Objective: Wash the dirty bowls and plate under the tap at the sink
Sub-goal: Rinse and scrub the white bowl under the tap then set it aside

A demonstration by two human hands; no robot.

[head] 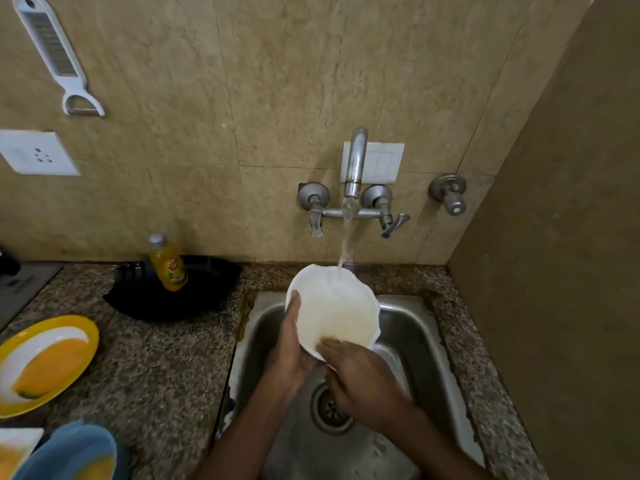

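Two hands are on the white bowl (336,303) under the running tap (355,164), left grip (294,344) curled round its rim, right grip (356,372) wide with fingers (341,344) flat inside.

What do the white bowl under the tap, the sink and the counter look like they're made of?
The white bowl looks like glazed ceramic or melamine: it is opaque and smooth, with a scalloped rim, but the look alone doesn't settle which. The sink looks like brushed stainless steel, going by its grey metal and dull sheen. The counter looks like polished granite, with a speckled brown and black grain.
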